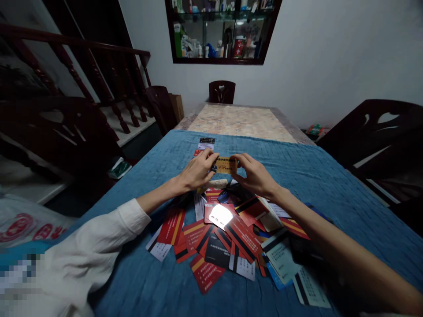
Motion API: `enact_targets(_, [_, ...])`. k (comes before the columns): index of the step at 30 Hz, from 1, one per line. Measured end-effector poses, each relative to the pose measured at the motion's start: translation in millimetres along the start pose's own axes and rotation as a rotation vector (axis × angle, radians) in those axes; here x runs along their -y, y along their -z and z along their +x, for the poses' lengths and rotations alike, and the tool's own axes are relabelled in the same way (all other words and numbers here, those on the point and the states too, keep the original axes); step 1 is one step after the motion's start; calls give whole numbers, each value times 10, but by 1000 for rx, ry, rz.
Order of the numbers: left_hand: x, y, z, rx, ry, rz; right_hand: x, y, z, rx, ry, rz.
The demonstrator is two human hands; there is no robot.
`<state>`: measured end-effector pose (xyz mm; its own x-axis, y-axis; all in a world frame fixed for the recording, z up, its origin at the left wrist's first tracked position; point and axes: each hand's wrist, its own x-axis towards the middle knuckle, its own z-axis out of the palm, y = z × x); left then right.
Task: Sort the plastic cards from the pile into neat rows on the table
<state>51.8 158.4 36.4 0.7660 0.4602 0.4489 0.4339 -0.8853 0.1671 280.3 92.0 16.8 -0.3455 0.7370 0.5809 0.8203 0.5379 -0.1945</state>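
Observation:
Between my two hands is a gold VIP card [225, 165], its printed face turned toward me. My left hand [197, 169] pinches its left edge, and my right hand [254, 173] grips its right edge. Below them a loose pile of plastic cards spreads over the blue cloth, many of them red, such as one red striped card [206, 272]. A dark card [216, 251] and a pale green card [280, 255] lie among them. Just past my left hand, a black card [207, 140] and a red card [198, 152] lie in a short column, partly hidden by my fingers.
The blue cloth [139, 176] covers the near part of the table, with a patterned tabletop [238, 118] beyond. Dark wooden chairs stand at the far end [222, 91], left and right [390, 132]. A plastic bag [26, 220] sits at the left, near a stair railing [76, 42].

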Motion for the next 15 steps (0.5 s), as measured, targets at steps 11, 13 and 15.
enact_targets(11, [180, -144, 16, 89, 95, 4, -184, -323, 97, 87, -63, 57])
enact_targets(13, [200, -206, 17, 106, 122, -10, -208, -382, 96, 98, -83, 97])
enact_targets(15, [217, -272, 11, 116, 144, -20, -220, -428, 86, 116, -108, 121])
